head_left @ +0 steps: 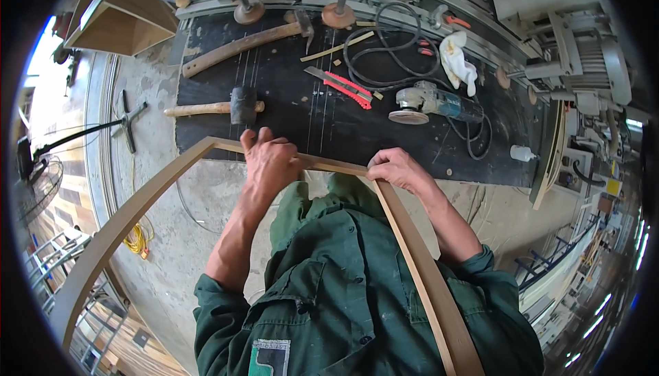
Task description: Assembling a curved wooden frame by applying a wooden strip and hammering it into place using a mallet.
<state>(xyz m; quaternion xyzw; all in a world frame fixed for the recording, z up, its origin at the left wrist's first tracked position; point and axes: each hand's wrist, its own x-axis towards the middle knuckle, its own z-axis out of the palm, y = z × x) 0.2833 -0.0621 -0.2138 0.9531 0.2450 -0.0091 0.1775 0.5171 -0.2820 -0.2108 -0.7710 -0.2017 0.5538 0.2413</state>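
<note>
A light wooden frame (141,194) with long side pieces and a short crosspiece rests against the near edge of the bench, its long sides running back past my body. My left hand (266,163) grips the crosspiece left of its middle, fingers curled over it. At the right corner, my right hand (398,170) closes round the joint between the crosspiece and the right side piece. Just beyond my left hand lies a rubber mallet (243,106) with a wooden handle. A red utility knife (347,92) and an angle grinder (439,103) with a flat disc lie farther off.
On the black bench top (288,119) are a long-handled hammer (240,48), thin wood strips (336,47), a coiled dark cable (392,47), a white glove (458,62) and a small clear bottle (523,153). Metal clamp posts (338,12) stand at the back. A yellow cord (139,239) lies on the floor.
</note>
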